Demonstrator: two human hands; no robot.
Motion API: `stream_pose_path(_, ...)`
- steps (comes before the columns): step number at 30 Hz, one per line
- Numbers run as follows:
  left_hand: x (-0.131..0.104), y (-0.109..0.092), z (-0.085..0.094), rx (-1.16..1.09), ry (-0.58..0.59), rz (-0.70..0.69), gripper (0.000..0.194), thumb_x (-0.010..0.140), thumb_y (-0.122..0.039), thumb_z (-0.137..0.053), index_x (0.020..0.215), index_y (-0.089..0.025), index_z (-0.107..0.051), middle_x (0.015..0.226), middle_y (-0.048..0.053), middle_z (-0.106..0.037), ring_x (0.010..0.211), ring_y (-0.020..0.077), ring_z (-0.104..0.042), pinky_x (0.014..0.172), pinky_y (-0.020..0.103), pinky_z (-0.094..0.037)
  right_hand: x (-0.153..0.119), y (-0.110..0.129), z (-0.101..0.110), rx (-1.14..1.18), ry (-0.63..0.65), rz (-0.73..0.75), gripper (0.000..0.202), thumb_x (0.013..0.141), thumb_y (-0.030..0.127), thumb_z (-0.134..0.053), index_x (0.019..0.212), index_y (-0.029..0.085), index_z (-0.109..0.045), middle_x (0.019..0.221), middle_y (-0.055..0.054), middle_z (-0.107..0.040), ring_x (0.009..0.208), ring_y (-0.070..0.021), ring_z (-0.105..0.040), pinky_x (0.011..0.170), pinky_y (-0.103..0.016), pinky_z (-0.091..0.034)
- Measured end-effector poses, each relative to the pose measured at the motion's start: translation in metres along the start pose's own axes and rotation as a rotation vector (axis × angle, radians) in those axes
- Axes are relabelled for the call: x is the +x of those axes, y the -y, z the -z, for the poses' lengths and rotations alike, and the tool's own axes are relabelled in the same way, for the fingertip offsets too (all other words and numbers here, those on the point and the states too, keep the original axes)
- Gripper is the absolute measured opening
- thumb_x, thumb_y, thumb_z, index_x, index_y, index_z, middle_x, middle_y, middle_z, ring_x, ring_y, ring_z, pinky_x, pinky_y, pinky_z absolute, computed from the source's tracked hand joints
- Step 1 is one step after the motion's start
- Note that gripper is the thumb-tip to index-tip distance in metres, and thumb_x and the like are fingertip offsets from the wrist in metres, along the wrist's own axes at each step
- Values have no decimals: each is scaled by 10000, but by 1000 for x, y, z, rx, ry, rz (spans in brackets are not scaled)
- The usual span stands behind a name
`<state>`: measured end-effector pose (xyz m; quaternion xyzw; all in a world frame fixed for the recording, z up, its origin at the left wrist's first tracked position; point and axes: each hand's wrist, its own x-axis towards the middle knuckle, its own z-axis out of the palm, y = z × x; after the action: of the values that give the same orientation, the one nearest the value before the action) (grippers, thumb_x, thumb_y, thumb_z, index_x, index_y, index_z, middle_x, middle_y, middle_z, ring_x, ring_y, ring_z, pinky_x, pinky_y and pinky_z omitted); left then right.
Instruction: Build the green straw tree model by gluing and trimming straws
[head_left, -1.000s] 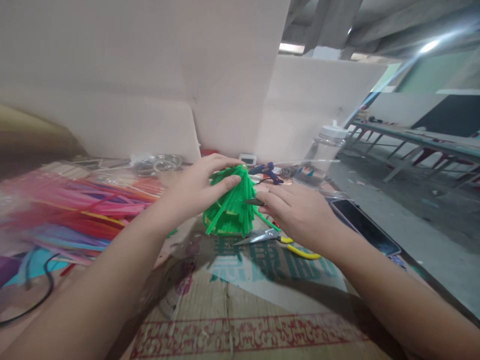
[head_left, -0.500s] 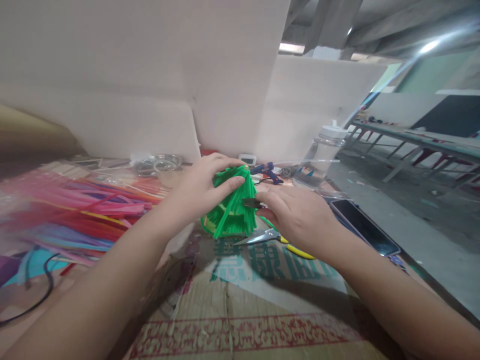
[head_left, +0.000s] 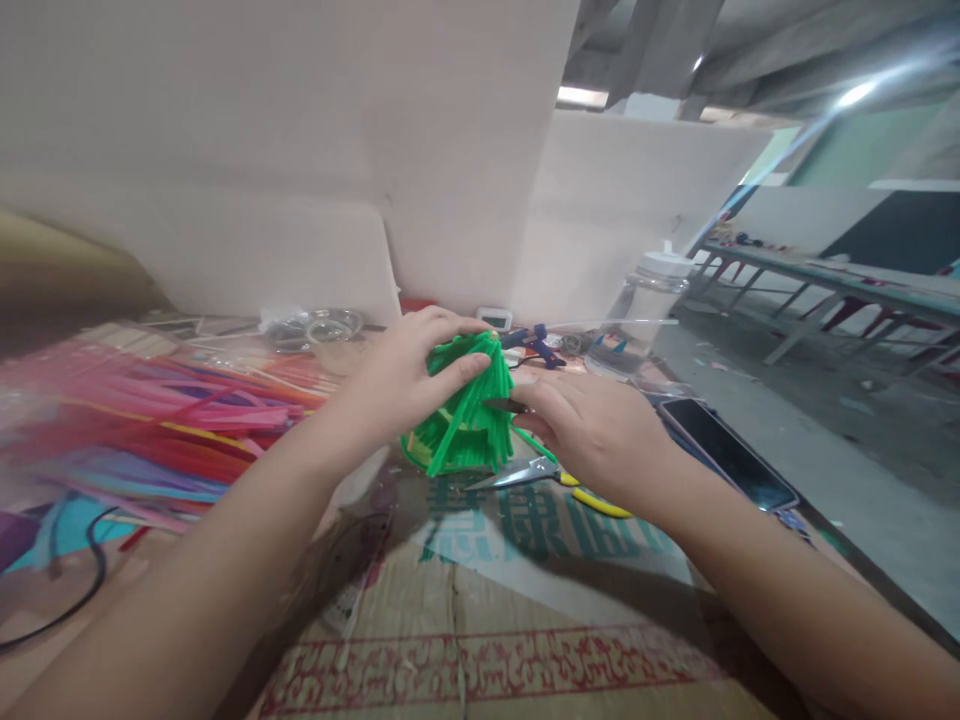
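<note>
Mid-frame, the green, strip-covered cone has shifted slightly rightward since earlier, left fingers curled round its upper part, right fingers pinching a dark tool.

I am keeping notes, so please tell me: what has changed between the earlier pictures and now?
Since the first picture, the top of the green pipe-cleaner cone and the left hand gripping it have shifted slightly right. Nothing was taken hold of or let go; the right hand still holds the dark pointed tool. The yellow-handled scissors, smartphone and glue gun stayed put.
</note>
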<state>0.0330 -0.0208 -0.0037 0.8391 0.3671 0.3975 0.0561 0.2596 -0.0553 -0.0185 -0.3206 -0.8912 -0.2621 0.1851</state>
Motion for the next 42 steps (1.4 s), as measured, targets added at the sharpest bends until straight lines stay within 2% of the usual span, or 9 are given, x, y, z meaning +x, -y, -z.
stream_pose_path(5,0,1,1,-5,8,16,326,930,-374,-557,1176,-188,-664,1172,50,-680,1125,207,-604,999,361,-450,0,-3,1,7,-22,-11,311,1042,333,-365,1116,136,-593,897,-76,-717,773,-209,-633,649,-328,-361)
stream_pose_path(15,0,-2,1,-3,21,13,329,928,-378,-551,1177,-195,-661,1177,57,-680,1131,218,-601,1007,383,-446,3,-1,-1,54,62,-13,340,1044,348,-352,1116,140,-611,958,-97,-721,847,-225,-641,686,-332,-371)
stream_pose_path(26,0,-2,2,1,35,27,335,930,-390,-543,1184,-204,-656,1198,54,-674,1145,226,-593,1015,388,-441,2,-1,-2,73,39,17,321,1049,291,-333,1077,131,-611,917,-93,-715,857,-216,-641,678,-316,-381)
stream_pose_path(33,0,0,2,-15,26,32,323,934,-376,-547,1178,-194,-656,1183,57,-677,1130,213,-599,1001,380,-450,-1,-4,-2,21,-40,-29,295,1040,325,-375,1110,146,-598,924,-77,-729,768,-195,-627,651,-320,-361)
stream_pose_path(42,-1,-3,1,-10,30,17,320,925,-380,-557,1174,-209,-661,1178,59,-672,1139,222,-594,1012,399,-443,1,-1,-2,49,-13,-21,332,1045,332,-355,1072,138,-623,887,-83,-724,769,-205,-627,650,-321,-350)
